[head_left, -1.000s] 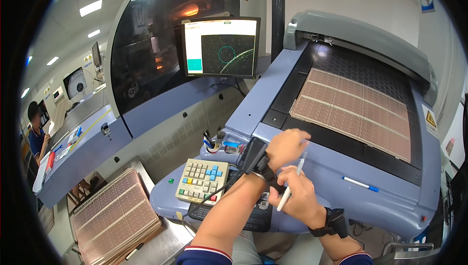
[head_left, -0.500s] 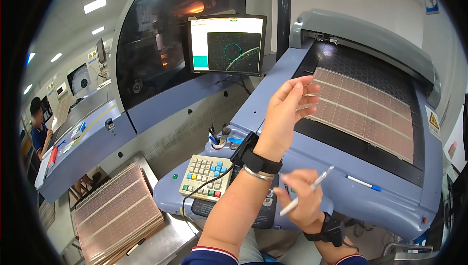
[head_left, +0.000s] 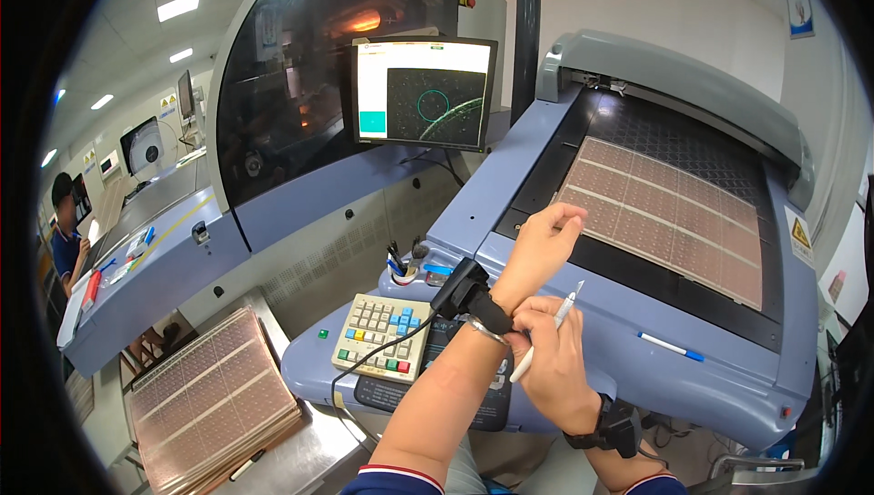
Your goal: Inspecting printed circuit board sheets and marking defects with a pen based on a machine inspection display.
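Observation:
My left hand (head_left: pixel 546 244) is raised over the front edge of the panel machine, its fingers curled together with nothing showing in them. A black strap unit (head_left: pixel 466 290) and a metal bangle (head_left: pixel 487 331) sit on my left wrist. Close against that wrist is my right hand (head_left: pixel 553 363), closed around a slim white craft knife (head_left: pixel 566 306) whose metallic tip points up and away. Past my left hand a copper-coloured circuit panel (head_left: pixel 660 222), marked with pale stripes, lies flat on the machine's black bed (head_left: pixel 628 272).
A beige keypad (head_left: pixel 382 336) stands left of my forearm, with a pen cup (head_left: pixel 402 269) behind it. A blue-capped pen (head_left: pixel 671 347) lies on the machine's front. More copper panels (head_left: pixel 214 395) are stacked at lower left. A monitor (head_left: pixel 423 94) stands ahead; a person (head_left: pixel 66 235) is far left.
My left hand has drawn back toward me and its spread fingers have curled in. My right hand, still holding the craft knife, has risen against my left wrist. The view has shifted slightly.

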The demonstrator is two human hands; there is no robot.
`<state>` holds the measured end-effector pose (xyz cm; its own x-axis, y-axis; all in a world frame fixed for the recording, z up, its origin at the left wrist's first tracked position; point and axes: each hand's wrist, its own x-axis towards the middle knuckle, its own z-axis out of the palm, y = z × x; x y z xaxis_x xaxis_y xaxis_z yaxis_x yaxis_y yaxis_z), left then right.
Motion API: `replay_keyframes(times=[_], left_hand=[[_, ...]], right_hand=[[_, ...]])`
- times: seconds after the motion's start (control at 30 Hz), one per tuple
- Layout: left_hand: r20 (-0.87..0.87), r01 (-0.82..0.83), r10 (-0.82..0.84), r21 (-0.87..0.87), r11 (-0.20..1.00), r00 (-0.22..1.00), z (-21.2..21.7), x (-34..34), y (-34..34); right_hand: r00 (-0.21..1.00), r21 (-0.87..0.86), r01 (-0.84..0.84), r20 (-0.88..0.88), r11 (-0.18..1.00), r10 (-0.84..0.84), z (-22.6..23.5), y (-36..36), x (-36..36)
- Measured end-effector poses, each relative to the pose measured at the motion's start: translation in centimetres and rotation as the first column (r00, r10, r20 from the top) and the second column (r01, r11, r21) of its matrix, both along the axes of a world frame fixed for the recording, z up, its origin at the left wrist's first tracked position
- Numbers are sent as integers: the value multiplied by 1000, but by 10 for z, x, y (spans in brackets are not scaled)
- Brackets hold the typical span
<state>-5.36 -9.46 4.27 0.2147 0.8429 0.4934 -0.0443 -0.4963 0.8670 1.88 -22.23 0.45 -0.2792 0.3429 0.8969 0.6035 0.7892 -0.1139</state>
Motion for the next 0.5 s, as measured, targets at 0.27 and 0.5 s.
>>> replay_keyframes(times=[0.27,0.5], left_hand=[[-278,-271,381,362,892,882,-20,3,5],[-653,-69,580,633,771,487,-56,13,-1]], right_hand=[[900,-498,-423,-325,757,289,-20,-9,17],[950,-107,-310,10,945,313,-18,-14,-25]])
